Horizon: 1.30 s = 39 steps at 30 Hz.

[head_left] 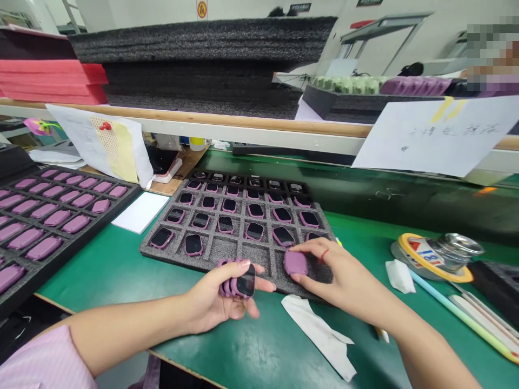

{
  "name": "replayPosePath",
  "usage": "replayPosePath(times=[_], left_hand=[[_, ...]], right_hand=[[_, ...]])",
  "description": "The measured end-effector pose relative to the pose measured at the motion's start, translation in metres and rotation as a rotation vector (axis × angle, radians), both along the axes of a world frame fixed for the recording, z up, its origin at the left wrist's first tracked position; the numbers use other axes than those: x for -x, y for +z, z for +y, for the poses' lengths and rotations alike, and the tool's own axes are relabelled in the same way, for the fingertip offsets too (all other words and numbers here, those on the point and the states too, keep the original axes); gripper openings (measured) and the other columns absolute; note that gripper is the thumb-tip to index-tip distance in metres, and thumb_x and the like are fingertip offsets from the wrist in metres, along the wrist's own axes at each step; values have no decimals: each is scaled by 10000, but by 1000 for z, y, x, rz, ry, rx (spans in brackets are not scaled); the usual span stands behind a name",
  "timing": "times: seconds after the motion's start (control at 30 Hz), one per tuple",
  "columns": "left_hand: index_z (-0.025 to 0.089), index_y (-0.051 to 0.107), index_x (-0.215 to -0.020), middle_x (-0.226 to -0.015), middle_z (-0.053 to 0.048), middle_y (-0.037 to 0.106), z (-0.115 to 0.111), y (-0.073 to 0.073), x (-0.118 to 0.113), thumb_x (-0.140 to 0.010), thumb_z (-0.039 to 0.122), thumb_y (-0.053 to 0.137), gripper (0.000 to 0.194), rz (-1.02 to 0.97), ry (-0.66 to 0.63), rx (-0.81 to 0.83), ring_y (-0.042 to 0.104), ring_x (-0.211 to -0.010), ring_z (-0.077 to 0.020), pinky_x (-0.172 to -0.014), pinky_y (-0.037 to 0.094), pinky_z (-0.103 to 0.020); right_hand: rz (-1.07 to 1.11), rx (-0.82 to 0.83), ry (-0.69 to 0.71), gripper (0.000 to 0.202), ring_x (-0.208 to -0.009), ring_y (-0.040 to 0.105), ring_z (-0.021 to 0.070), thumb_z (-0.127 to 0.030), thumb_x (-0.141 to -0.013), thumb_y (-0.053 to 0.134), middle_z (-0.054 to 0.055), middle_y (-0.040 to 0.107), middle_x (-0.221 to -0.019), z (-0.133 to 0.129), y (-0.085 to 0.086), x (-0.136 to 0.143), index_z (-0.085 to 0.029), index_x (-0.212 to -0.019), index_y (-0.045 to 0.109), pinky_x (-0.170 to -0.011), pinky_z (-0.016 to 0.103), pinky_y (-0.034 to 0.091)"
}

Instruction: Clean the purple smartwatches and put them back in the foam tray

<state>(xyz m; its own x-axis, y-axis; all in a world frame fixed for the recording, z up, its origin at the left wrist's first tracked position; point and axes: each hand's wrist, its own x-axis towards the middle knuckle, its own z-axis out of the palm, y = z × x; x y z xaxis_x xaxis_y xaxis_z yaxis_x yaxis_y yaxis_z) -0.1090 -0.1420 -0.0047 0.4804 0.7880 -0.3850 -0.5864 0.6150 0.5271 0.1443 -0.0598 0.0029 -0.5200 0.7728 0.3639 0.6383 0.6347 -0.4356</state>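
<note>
So the right hand [344, 270] has the lone purple piece [295, 263], and it's right at the fingers; thumb on the near edge, index finger on the far edge, so they look clamped across it front to back, with the palm off to the right and the piece poking out on the left side of the grip. It sits over the near right part of the dark foam tray [211, 263], plain purple side up, while the pieces seated farther out from those fingers mostly show dark faces; its outline is close to square from this angle, so which way the long axis runs is honestly hard to call.

The left hand [217, 300] is the farther one from that piece, over to its left and a little nearer the person; its thumb is pressed on top of a small stack of purple-framed pieces [235, 281], other fingers under and behind, the loose fingertips spread apart and pointing toward the right hand; the stack runs sideways, dark face on the end nearest the right fingers.

Around that, a crumpled white cloth [320, 335] lies on the green worktop [211, 356] just on the near side of the right fingers; a second tray [87, 237] with purple pieces is well off to the left of the left fingers.
</note>
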Motion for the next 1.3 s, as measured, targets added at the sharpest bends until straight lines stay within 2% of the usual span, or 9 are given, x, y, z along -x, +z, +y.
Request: replayPosePath(times=[0.1,0.2,0.43,0.63,0.77,0.87,1.03,1.13,1.3], left_hand=[[136,683,-954,-903,-96,781,0,2,0,-774,400,776,332,11,-5,-38,462,-331,-37,-341,141,-185],[153,686,-979,-970,-111,768,-2,5,-3,-711,318,839,351,-22,-27,-56,489,-410,-36,-406,194,-181],[102,695,-863,-746,-57,693,-3,0,-9,-802,600,690,503,10,-70,-30,412,-362,-33,-410,227,-209],[104,689,-832,-781,-67,695,-2,6,-9,-785,549,742,450,-42,-15,32,481,-426,-47,-411,240,-174],[94,678,-828,-703,-32,630,-2,4,-8,-768,506,776,428,-101,-10,22,456,-426,-36,-409,206,-155],[107,669,-838,-639,-7,593,-2,0,-8,-801,512,751,415,-126,-38,-10,403,-400,-31,-413,177,-165],[114,688,-930,-829,-101,723,-2,1,-8,-787,521,750,436,-114,-88,-29,401,-403,-44,-438,155,-209],[104,699,-929,-787,-93,714,-3,3,-7,-778,526,751,451,-103,-84,-30,421,-419,-53,-449,163,-213],[102,716,-955,-793,-87,718,-3,0,-6,-784,580,715,508,-47,-78,-31,414,-403,-49,-413,190,-210]], right_hand=[[69,40,-4,338,-847,669,223,-477,-842,681,75,698,-1055,1,3,-2,-271,-1109,711,-723,382,577],[239,-10,-52,258,-758,644,183,-447,-888,646,61,685,-1000,-12,12,11,-273,-1071,696,-722,362,574],[382,146,283,501,-1125,683,235,-293,-727,850,78,680,-1224,-55,5,60,-275,-1095,511,-878,332,603],[455,37,254,386,-1121,686,220,-219,-812,748,88,695,-1185,-63,2,69,-262,-1134,540,-952,360,579],[443,10,213,89,-1033,711,213,-197,-841,706,73,716,-1111,-66,9,74,-247,-892,655,-880,330,592],[527,41,127,96,-923,727,202,-218,-856,702,50,740,-975,-64,11,74,-249,-765,700,-833,329,599],[884,170,-132,115,-622,699,135,-269,-886,694,29,735,-849,-59,12,65,-235,-776,694,-606,257,615],[840,220,-47,72,-864,752,186,-306,-867,725,53,751,-978,-59,10,63,-246,-903,710,-802,310,643],[494,160,217,565,-1203,639,234,-385,-749,839,72,656,-1271,-65,2,67,-312,-1259,606,-1014,372,566]])
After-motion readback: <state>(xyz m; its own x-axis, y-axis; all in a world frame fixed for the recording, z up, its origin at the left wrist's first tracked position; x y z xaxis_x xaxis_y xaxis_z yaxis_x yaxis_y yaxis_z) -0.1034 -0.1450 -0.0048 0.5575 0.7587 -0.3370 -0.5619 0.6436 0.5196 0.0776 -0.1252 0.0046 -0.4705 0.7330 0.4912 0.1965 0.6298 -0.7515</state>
